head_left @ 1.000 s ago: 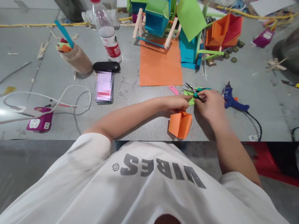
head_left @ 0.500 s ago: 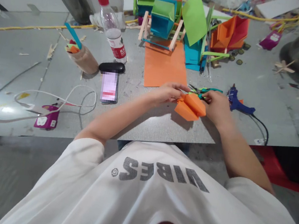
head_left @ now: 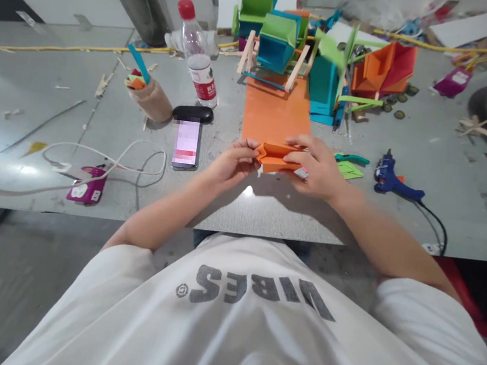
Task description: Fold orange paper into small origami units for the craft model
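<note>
Between my two hands is a folded orange paper piece (head_left: pixel 278 158), raised a little over the grey table. My left hand (head_left: pixel 237 164) pinches its left end between thumb and fingers. At the other end, my right hand (head_left: pixel 316 166) grips it, with fingers over the top and thumb below. Flat on the table behind it lies an orange paper sheet (head_left: pixel 277 112). Just right of my right hand are teal-handled pliers (head_left: pixel 353 158), partly hidden by the hand, and a green paper piece (head_left: pixel 350 170).
A blue glue gun (head_left: pixel 389 175) with a black cord lies to the right. Several paper-and-stick models (head_left: pixel 277 41) stand at the back. On the left are a phone (head_left: pixel 186 145), a plastic bottle (head_left: pixel 201 62), a paper-strip cup (head_left: pixel 153 100) and a white cable (head_left: pixel 109 151).
My right hand has let go of the pliers, which now lie on the table, and has taken hold of the orange paper piece. Both hands have moved left with it.
</note>
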Motion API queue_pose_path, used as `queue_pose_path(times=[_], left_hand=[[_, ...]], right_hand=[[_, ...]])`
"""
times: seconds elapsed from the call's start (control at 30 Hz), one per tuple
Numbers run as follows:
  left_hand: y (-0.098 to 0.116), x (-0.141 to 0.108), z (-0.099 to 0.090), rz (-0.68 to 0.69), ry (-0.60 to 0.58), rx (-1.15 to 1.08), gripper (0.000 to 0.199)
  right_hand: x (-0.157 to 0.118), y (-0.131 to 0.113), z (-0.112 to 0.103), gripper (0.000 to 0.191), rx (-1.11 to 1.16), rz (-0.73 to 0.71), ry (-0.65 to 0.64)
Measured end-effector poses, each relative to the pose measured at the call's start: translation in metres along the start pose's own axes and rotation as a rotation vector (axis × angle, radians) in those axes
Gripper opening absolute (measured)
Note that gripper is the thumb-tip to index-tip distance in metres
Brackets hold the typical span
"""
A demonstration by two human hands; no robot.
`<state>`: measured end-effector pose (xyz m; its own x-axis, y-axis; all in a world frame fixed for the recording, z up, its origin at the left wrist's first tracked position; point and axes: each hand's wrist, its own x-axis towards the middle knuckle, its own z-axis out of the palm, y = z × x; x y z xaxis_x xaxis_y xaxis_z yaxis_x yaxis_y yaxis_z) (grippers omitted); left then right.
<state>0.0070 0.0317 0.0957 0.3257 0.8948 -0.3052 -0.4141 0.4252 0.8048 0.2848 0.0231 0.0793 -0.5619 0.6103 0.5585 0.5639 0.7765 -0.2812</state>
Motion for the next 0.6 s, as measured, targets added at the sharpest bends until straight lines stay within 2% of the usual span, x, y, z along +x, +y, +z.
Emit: queue_pose_path(times=[0.1,0.2,0.27,0.33,0.4,0.43,0.5,0.53,0.6], left_hand=[[-0.015,-0.002,-0.003,-0.052,-0.016,0.050,0.021],[-0.027,0.000,-0.005,-0.009,0.016,0.209,0.022],[-0.023,0.000,-0.009,0.078,0.042,0.418,0.025],[-0.007,-0.004,-0.019,0.196,0.036,0.691,0.027],[0.020,-0.011,-0.038,0.396,0.033,0.992,0.026],[0.035,-0.014,-0.052,0.512,0.079,1.109,0.025],[0.062,-0.020,-0.087,0.691,0.275,1.244,0.024],[0.073,-0.022,-0.107,0.728,0.362,1.284,0.024],[0.087,-0.024,-0.148,0.707,0.454,1.319,0.021]], right_hand=[[-0.007,-0.002,0.027,0.019,0.048,0.096,0.011],[-0.017,-0.007,0.042,0.022,0.097,0.135,0.034],[-0.022,-0.010,0.044,0.025,0.102,0.158,0.072],[-0.024,-0.011,0.042,0.026,0.081,0.206,0.129],[-0.025,-0.010,0.035,0.027,0.053,0.272,0.161],[-0.025,-0.009,0.031,0.027,0.041,0.301,0.159],[-0.026,-0.007,0.023,0.026,0.016,0.346,0.129],[-0.027,-0.007,0.019,0.025,0.002,0.357,0.114],[-0.028,-0.008,0.014,0.023,-0.027,0.389,0.082]])
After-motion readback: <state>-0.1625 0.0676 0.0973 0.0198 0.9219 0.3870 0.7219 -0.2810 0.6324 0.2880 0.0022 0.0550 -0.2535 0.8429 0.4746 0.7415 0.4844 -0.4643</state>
